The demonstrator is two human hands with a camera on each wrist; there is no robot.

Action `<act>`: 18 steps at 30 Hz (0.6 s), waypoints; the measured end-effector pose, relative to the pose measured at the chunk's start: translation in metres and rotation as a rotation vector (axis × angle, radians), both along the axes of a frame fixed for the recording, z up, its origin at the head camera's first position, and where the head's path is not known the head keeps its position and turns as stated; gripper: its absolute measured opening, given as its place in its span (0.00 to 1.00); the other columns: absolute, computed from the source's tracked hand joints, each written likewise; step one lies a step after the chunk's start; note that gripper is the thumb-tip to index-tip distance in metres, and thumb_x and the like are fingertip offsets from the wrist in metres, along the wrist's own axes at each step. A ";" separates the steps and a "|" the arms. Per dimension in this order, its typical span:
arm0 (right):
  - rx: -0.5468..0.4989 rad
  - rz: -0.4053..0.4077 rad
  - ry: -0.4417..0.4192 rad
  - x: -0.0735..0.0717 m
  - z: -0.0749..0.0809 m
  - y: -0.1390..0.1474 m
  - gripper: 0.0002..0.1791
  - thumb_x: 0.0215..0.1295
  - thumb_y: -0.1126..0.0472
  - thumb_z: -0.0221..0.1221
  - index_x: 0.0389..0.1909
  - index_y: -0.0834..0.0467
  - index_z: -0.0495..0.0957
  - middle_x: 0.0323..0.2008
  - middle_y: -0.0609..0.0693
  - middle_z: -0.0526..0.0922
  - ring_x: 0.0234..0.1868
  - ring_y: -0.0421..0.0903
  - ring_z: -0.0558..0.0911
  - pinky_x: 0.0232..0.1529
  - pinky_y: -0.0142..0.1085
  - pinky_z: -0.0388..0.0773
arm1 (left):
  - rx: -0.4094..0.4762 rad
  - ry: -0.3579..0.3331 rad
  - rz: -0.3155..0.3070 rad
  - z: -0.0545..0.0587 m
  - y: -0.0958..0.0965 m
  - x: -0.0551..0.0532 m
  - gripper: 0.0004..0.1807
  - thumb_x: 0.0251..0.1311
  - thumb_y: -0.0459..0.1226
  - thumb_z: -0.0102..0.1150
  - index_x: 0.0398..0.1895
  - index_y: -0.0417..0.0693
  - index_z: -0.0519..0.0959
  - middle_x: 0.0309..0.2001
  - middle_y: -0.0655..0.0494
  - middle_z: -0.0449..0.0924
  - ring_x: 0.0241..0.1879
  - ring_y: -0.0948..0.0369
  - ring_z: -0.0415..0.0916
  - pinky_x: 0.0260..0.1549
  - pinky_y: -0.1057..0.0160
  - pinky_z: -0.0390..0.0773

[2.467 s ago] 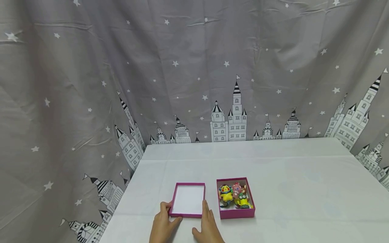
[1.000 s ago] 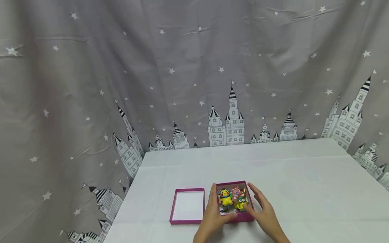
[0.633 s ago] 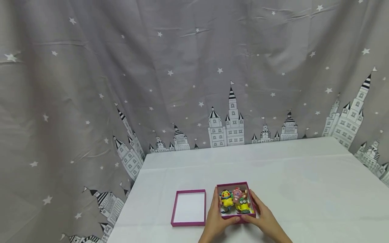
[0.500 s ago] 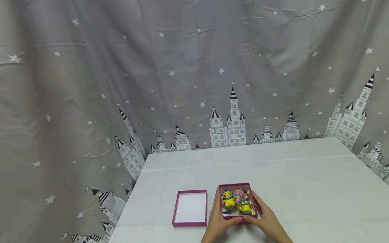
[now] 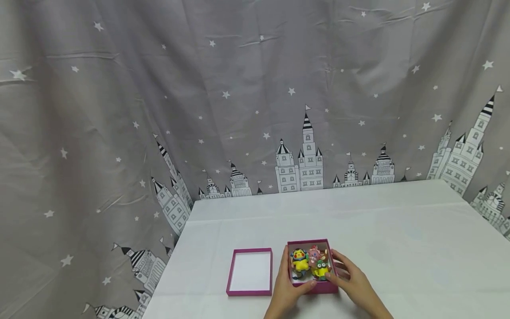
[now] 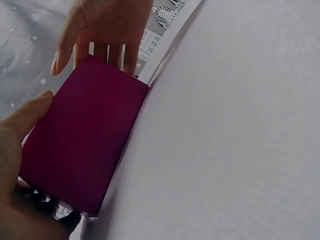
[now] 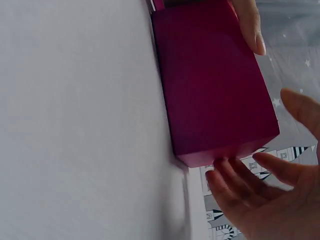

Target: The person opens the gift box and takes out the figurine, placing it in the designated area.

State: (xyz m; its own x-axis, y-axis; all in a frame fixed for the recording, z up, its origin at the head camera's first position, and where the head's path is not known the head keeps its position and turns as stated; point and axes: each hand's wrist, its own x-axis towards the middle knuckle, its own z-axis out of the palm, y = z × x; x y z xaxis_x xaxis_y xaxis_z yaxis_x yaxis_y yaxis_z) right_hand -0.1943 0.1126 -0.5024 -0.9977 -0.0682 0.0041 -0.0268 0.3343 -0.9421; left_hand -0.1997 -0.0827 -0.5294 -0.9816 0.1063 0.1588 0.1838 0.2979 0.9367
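Observation:
A magenta box (image 5: 323,288) sits on the white table, filled with small toy figures. Among them are a yellow figure with red cheeks (image 5: 299,260), a pink figure (image 5: 314,254) and a yellow-and-green one with big eyes (image 5: 321,268). My left hand (image 5: 283,290) grips the box's left side, its thumb on the near rim. To the right of the box is my right hand (image 5: 357,283), fingers spread and loosely bent. In the right wrist view, its fingertips lie at the side of the box (image 7: 215,80), while the thumb stands away from the rim.
A shallow magenta lid (image 5: 249,293) with a white inside lies left of the box, inner side up. White cloth covers the table (image 5: 382,235). Behind it hangs a grey curtain (image 5: 239,66) printed with stars and castles.
Both hands moved from the lid to the box and took hold of its two sides. Since then, the right hand has loosened, its thumb coming off the near edge. The lid stays put.

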 end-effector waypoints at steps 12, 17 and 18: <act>0.125 -0.032 0.216 -0.018 0.003 -0.005 0.38 0.45 0.56 0.71 0.61 0.53 0.70 0.30 0.50 0.68 0.27 0.41 0.68 0.24 0.28 0.70 | 0.001 0.000 0.002 0.000 0.001 0.000 0.61 0.43 0.48 0.71 0.72 0.43 0.40 0.70 0.40 0.48 0.66 0.46 0.52 0.63 0.43 0.51; 0.145 -0.040 0.211 -0.026 -0.001 -0.012 0.37 0.42 0.51 0.72 0.58 0.49 0.72 0.28 0.51 0.65 0.28 0.44 0.62 0.23 0.30 0.62 | 0.000 0.008 0.004 -0.001 0.001 0.000 0.60 0.43 0.48 0.71 0.72 0.44 0.40 0.70 0.40 0.49 0.66 0.46 0.52 0.62 0.44 0.53; 0.143 -0.039 0.210 -0.027 -0.001 -0.013 0.37 0.41 0.51 0.72 0.58 0.49 0.73 0.29 0.51 0.65 0.28 0.44 0.61 0.23 0.31 0.62 | -0.001 0.008 0.004 -0.001 0.001 0.000 0.60 0.43 0.48 0.71 0.72 0.45 0.41 0.70 0.41 0.49 0.66 0.46 0.52 0.62 0.44 0.53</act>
